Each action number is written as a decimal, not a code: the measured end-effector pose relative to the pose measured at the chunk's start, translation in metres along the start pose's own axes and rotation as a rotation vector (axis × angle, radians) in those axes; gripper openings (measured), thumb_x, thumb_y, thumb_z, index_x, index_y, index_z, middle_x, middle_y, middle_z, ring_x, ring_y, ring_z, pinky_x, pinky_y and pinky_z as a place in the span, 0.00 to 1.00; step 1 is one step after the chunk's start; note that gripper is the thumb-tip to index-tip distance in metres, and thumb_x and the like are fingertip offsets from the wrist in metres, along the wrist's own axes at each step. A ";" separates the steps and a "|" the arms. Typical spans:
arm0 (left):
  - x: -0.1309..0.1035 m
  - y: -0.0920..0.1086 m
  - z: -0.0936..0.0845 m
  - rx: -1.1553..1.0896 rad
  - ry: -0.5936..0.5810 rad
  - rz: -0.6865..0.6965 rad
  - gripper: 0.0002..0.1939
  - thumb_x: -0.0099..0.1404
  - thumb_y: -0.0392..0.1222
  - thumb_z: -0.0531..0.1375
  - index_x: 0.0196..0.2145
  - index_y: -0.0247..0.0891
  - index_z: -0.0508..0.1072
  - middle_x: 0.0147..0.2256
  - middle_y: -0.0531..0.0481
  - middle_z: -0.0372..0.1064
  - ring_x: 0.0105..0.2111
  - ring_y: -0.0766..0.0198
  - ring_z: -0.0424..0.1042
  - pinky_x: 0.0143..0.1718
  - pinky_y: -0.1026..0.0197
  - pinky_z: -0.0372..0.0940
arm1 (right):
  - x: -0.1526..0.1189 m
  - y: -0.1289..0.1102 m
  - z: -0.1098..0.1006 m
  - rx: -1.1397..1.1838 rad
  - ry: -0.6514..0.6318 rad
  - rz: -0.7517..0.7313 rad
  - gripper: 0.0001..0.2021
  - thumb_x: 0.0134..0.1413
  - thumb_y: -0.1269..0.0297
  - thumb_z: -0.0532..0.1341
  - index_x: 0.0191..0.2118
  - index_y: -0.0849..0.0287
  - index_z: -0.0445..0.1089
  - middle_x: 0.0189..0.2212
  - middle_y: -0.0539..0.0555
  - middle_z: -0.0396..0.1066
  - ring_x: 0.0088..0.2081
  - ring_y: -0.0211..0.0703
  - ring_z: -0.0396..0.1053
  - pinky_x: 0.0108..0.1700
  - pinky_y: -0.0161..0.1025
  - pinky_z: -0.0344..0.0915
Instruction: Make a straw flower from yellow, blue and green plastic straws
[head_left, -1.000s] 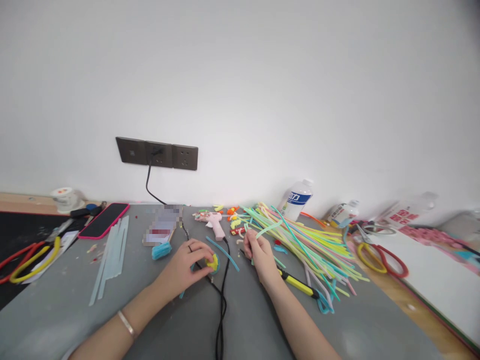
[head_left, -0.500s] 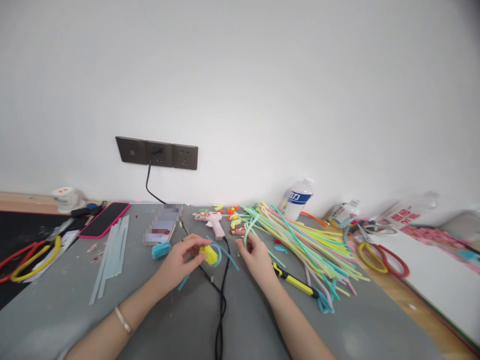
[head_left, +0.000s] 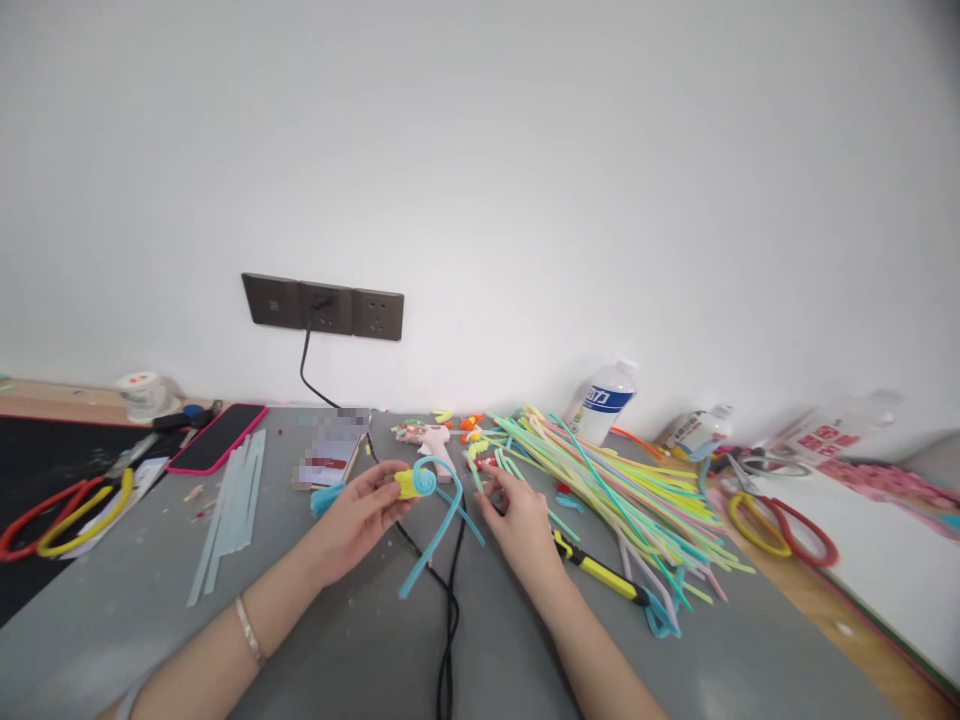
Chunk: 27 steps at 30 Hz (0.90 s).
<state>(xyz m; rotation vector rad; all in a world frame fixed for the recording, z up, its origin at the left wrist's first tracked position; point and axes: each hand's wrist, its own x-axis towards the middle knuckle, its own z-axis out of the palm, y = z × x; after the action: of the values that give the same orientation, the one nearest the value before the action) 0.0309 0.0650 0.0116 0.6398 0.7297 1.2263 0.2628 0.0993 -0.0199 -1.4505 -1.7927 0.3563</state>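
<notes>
My left hand pinches a yellow fuzzy piece between thumb and fingers. At its right end a blue pipe cleaner is coiled in a spiral, its long tail arching over and hanging down towards the table. My right hand is closed, thumb and index finger together on a light green pipe cleaner that sticks up from the fingertips. Just behind the hands lies a pink glue gun. A blue fuzzy bundle rests beside my left hand, partly covered by it.
Right of my hands spreads a pile of coloured pipe cleaners, with a yellow-black utility knife before it. A bottle stands behind. Leftward are glue sticks, a phone and scissors. A black cable crosses the grey mat.
My left hand has turned, so the blue spiral on the yellow piece now faces the camera and its tail hangs forward. The green pipe cleaner at my right hand has shifted left, to the fingertips.
</notes>
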 end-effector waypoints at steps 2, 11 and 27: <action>-0.001 0.000 0.001 -0.012 -0.005 -0.011 0.14 0.53 0.39 0.72 0.37 0.37 0.77 0.33 0.50 0.78 0.32 0.67 0.76 0.36 0.68 0.70 | 0.000 -0.003 -0.002 0.015 0.042 -0.013 0.21 0.51 0.62 0.61 0.53 0.57 0.69 0.36 0.56 0.73 0.31 0.47 0.65 0.40 0.44 0.58; -0.007 -0.003 0.009 0.190 -0.155 -0.029 0.12 0.56 0.40 0.70 0.38 0.36 0.79 0.35 0.47 0.76 0.34 0.63 0.74 0.36 0.64 0.68 | -0.002 -0.042 -0.028 0.655 -0.160 -0.142 0.18 0.63 0.50 0.52 0.45 0.52 0.73 0.33 0.55 0.71 0.38 0.50 0.68 0.43 0.43 0.63; -0.012 -0.004 0.007 0.109 -0.210 -0.062 0.09 0.57 0.38 0.69 0.37 0.38 0.78 0.33 0.50 0.74 0.34 0.65 0.74 0.37 0.65 0.68 | -0.003 -0.040 -0.022 0.837 -0.324 0.043 0.13 0.51 0.52 0.65 0.29 0.56 0.68 0.21 0.48 0.65 0.23 0.39 0.62 0.28 0.36 0.59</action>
<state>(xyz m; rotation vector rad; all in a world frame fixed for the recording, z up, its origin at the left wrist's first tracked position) 0.0370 0.0524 0.0143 0.8171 0.6386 1.0492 0.2512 0.0785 0.0192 -0.8527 -1.5404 1.2487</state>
